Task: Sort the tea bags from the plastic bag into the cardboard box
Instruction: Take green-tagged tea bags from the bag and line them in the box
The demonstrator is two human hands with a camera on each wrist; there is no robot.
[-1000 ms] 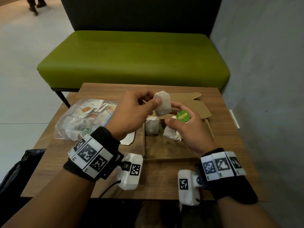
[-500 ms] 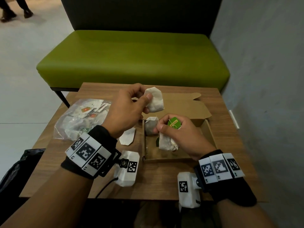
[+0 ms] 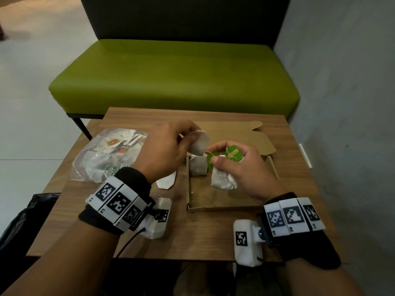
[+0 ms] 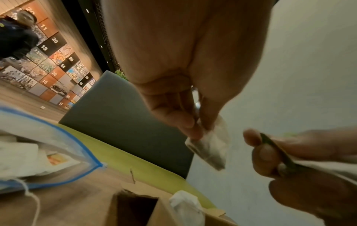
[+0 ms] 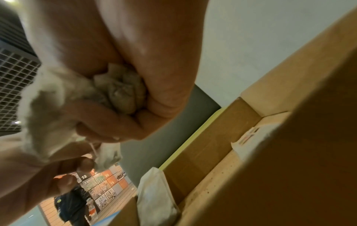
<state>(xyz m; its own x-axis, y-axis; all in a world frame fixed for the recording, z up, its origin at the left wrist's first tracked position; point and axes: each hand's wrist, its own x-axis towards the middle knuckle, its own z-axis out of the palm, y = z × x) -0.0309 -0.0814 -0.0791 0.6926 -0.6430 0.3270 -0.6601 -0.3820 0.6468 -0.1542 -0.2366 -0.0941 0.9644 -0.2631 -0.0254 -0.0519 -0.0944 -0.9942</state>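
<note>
My left hand (image 3: 171,146) pinches a white tea bag (image 3: 199,144) (image 4: 210,146) in the air over the far left corner of the open cardboard box (image 3: 222,207). My right hand (image 3: 241,167) holds a bunch of tea bags (image 3: 222,179) (image 5: 119,90) in its curled fingers and pinches green paper tags (image 3: 232,153) between thumb and forefinger. Another tea bag (image 3: 197,165) stands upright inside the box's far left corner. The clear plastic bag (image 3: 106,154) (image 4: 38,152) with more tea bags lies on the table to the left.
A loose tea bag (image 3: 165,182) lies on the wooden table (image 3: 203,238) between plastic bag and box. The box lid (image 3: 239,135) lies open toward a green bench (image 3: 171,77). A grey wall (image 3: 342,103) runs along the right. A person (image 4: 15,35) stands in the distance.
My right hand has risen and moved up toward the left hand, now showing two green tags. The left hand's tea bag has moved right and lower, close to those tags.
</note>
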